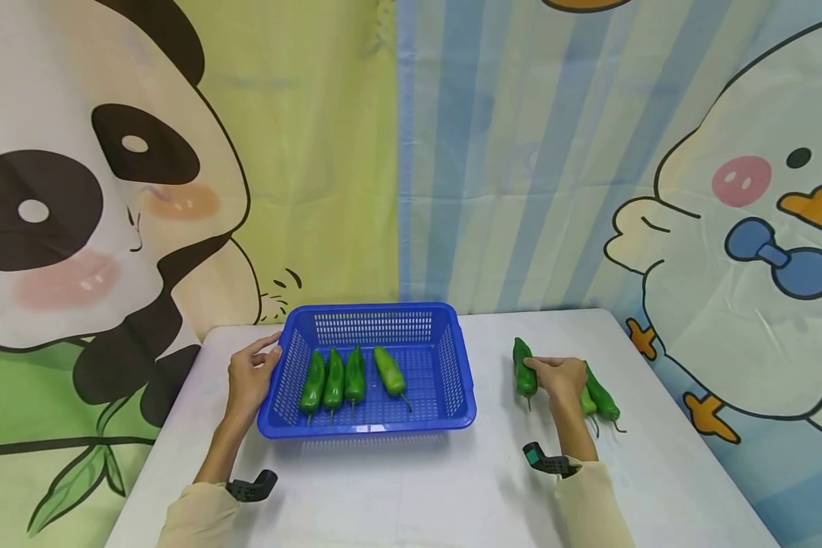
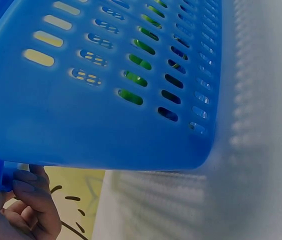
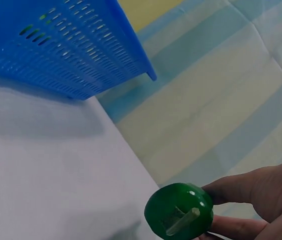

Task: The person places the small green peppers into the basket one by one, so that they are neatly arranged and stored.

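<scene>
In the head view a blue plastic basket [image 1: 411,420] stands on the white table, with several green peppers [image 1: 333,380] lying side by side in its left half and a paler green pepper [image 1: 389,371] apart from them near the middle. My left hand [image 1: 250,377] holds the basket's left rim; the left wrist view shows its fingers [image 2: 36,200] curled at the rim's edge. Right of the basket, my right hand [image 1: 560,378] pinches a dark green pepper [image 1: 523,369] between thumb and fingers. Its stem end faces the camera in the right wrist view, where this pepper [image 3: 173,207] appears large.
More green peppers [image 1: 603,396] lie on the table [image 1: 411,495] just right of my right hand, partly hidden by it. Behind the table hangs a curtain [image 1: 493,152] with a panda and a white bird printed on it. Both wrists wear black camera mounts.
</scene>
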Motion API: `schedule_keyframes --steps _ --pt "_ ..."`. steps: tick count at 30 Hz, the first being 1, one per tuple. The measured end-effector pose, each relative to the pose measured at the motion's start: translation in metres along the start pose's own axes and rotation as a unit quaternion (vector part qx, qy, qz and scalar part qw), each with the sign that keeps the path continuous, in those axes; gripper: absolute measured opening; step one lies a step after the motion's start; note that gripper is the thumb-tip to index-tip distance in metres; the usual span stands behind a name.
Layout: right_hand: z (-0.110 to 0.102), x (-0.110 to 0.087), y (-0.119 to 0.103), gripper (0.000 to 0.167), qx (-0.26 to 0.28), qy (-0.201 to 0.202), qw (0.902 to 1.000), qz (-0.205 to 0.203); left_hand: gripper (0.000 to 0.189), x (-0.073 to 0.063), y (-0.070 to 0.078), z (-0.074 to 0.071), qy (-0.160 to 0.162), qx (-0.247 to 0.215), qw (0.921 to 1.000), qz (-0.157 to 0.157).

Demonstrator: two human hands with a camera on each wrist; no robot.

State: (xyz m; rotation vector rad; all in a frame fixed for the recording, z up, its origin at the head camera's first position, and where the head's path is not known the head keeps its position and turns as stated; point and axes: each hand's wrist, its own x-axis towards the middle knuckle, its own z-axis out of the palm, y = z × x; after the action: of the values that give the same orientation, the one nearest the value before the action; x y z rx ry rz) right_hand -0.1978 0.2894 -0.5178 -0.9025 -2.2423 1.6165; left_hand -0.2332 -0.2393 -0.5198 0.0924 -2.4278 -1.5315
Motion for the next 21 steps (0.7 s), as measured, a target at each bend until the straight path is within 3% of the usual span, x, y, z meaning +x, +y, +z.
schedule_keyframes --steps 8,21 --pt "0.001 -0.003 -0.004 0.042 0.061 -0.024 0.9975 0.026 0.039 0.000 0.000 0.000 -0.001 0.002 0.9999 -0.010" --pt "0.006 -0.013 -0.021 0.045 0.053 -0.043 0.9975 0.014 0.040 0.000 0.000 0.000 -0.006 -0.006 0.9999 -0.012"
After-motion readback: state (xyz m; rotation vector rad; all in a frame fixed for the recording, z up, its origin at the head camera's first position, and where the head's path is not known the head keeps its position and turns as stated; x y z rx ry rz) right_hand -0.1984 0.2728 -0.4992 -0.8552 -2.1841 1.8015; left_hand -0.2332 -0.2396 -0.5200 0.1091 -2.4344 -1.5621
